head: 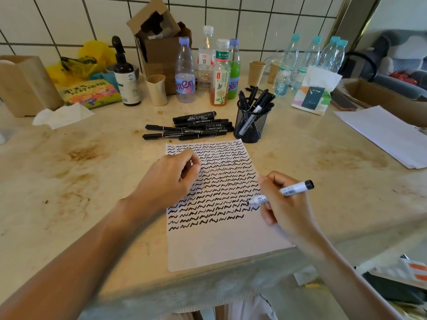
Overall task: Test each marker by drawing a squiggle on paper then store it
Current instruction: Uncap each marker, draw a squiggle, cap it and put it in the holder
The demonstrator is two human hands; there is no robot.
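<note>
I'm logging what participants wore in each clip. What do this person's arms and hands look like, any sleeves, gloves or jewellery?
Both forearms are bare up to the frame edge, with no sleeves in view. The left hand and right hand wear no gloves, and no rings, watch or bracelets show on them.

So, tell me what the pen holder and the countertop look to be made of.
Pen holder: black wire mesh, likely metal with a matte finish; you can see through its lattice. Countertop: looks like polished beige stone or marble-like composite, with mottled veining, a slight sheen and brown stains.
</note>
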